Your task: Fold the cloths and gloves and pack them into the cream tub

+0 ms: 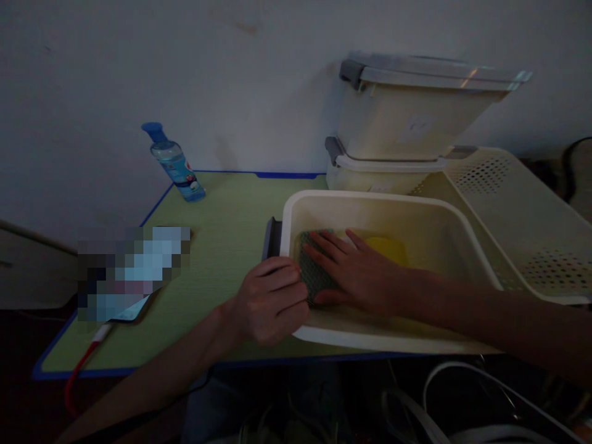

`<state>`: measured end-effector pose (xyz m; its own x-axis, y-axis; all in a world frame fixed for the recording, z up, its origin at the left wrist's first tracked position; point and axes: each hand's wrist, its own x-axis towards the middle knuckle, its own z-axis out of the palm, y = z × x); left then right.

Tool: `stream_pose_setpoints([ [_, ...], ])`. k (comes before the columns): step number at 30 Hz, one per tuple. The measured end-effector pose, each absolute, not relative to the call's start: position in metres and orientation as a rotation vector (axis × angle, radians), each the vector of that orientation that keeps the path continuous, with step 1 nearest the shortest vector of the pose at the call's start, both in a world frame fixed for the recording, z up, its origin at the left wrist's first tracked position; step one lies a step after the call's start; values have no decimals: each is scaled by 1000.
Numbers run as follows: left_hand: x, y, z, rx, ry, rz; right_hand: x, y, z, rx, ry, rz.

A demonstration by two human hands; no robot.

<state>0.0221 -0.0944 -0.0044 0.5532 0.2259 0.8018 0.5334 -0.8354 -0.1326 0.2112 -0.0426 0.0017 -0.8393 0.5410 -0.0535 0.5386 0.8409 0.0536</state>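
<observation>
A cream plastic storage bin with a grey side latch stands at the table's right. My left hand is closed around the bin's left rim, its fingertips curled over the edge. Inside the bin, my right hand lies flat with fingers spread, pressing a dark green textured scouring cloth or pad against the inner left part. Part of the pad is hidden under the palm. Just beyond the right wrist, a yellow item lies in the bin, partly covered, its kind unclear.
A blue liquid bottle stands at the back left of the green table. A blurred-out phone lies at left on a red cable. Behind the bin are stacked lidded boxes and a perforated white basket.
</observation>
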Motion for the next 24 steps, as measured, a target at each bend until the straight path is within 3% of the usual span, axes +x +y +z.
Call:
stream_pose_setpoints([
  [10, 22, -95, -1, -2432, -615, -1146, 222, -38, -9, 853, 2859, 308],
  [24, 23, -91, -3, -2430, -625, -1159, 219, -38, -11, 891, 2730, 288],
])
